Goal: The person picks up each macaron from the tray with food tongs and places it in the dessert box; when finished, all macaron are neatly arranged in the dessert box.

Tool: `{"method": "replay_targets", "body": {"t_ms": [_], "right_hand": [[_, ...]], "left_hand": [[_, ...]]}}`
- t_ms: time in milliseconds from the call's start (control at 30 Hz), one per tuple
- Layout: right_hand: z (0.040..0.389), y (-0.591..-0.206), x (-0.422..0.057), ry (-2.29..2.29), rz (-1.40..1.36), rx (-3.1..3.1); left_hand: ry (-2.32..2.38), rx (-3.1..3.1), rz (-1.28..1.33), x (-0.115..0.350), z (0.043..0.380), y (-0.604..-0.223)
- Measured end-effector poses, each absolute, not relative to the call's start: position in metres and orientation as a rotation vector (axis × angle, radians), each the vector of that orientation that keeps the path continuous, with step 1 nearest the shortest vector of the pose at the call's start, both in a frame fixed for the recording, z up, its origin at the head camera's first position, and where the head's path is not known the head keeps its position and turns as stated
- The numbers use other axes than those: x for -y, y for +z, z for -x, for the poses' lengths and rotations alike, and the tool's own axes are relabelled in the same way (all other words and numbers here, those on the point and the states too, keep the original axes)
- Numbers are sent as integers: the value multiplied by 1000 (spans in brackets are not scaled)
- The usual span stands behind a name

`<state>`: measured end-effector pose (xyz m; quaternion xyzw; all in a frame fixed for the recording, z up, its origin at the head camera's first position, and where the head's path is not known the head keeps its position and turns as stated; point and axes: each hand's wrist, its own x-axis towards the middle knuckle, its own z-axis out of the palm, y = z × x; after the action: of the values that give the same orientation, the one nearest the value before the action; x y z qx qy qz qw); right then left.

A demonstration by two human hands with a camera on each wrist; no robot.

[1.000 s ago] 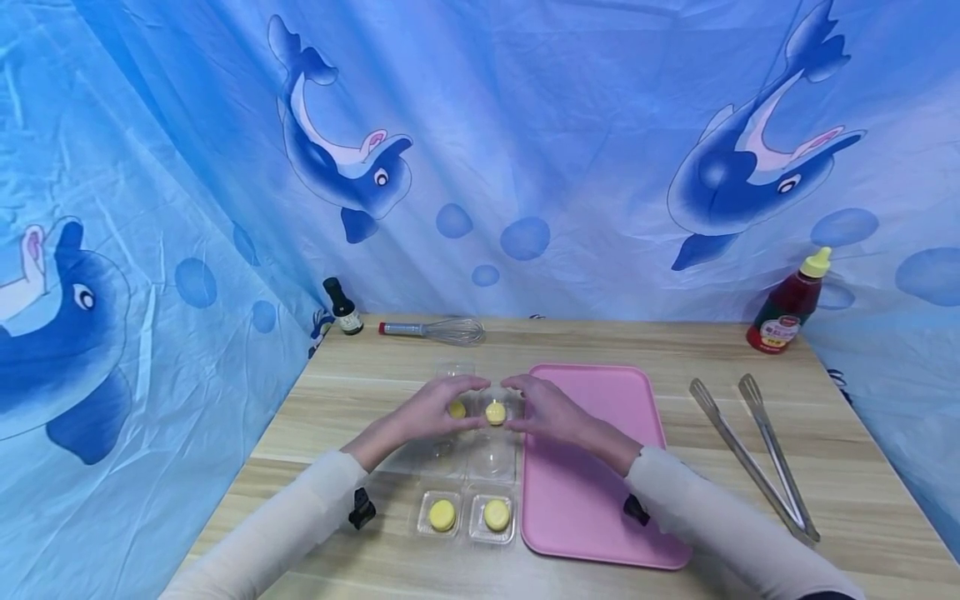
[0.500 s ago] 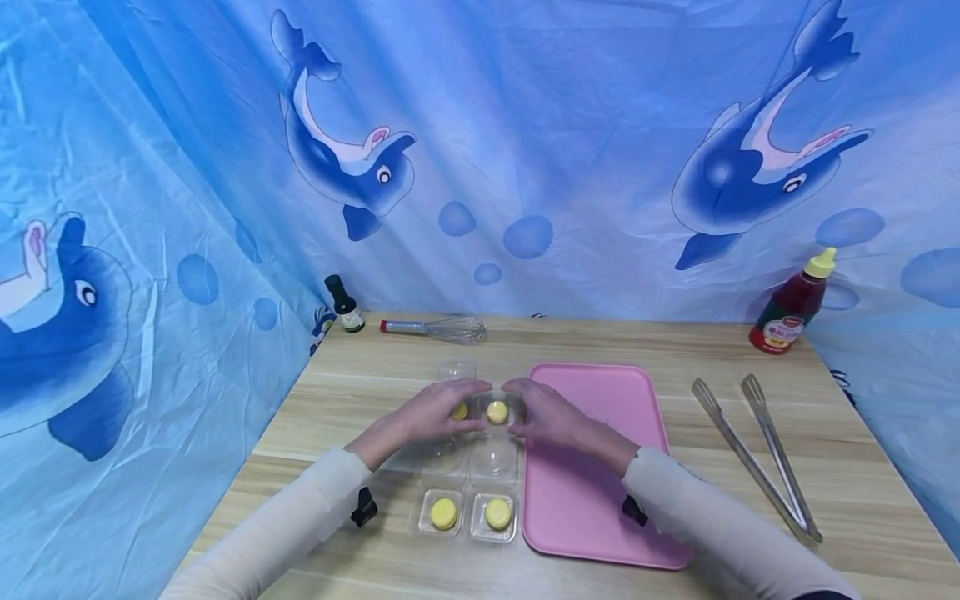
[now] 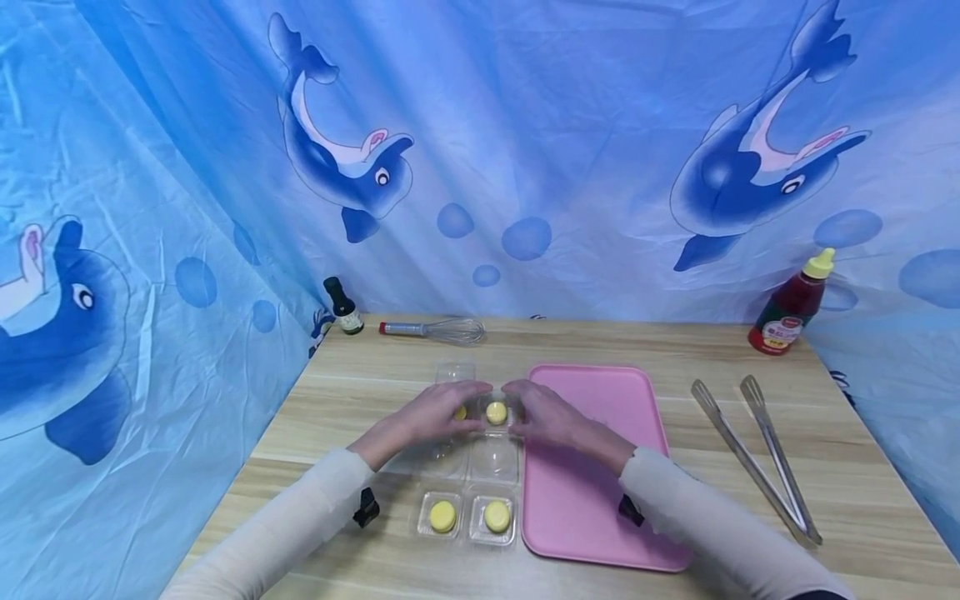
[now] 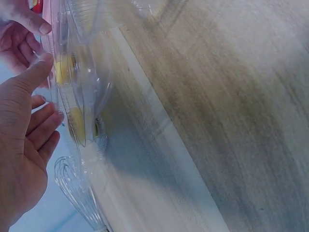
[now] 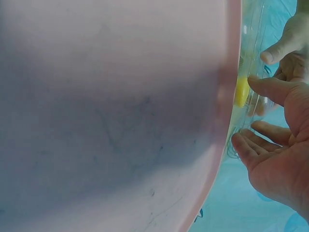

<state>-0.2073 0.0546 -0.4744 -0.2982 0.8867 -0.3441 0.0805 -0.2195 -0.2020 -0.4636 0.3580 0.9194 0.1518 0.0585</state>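
Two hands face each other, fingertips apart: the left hand (image 3: 431, 410) and right hand (image 3: 553, 415) curve thumb and fingers around opposite sides of a clear box (image 3: 511, 412), with a yellow macaron (image 3: 497, 413) inside. The left hand partly hides a second macaron (image 3: 461, 413) (whether its palm touches that one's box, I cannot tell), and a clear lid (image 3: 455, 372) lies just beyond it. Nearer the person than the hands, two more macarons (image 3: 497, 517) sit in open boxes. A pink tray (image 3: 592, 517) spreads beneath the right forearm; tongs (image 3: 742, 447) lie farther right. Well beyond the hands are a whisk (image 3: 456, 331), ahead, a dark bottle (image 3: 347, 312), leftward, and red sauce (image 3: 789, 313), rightward.
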Motion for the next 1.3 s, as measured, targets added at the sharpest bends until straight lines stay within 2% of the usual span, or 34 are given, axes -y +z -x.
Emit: {"method": "replay_targets", "body": {"t_ms": [767,1300], "right_hand": [[211,-470,-55,-1009,888,-2686],[210,-473,-53,-979,896,-2740]], "left_hand": [[370,-2809,-1163,197,226,-461],[382,-2836,-1115,192,223,-465]]}}
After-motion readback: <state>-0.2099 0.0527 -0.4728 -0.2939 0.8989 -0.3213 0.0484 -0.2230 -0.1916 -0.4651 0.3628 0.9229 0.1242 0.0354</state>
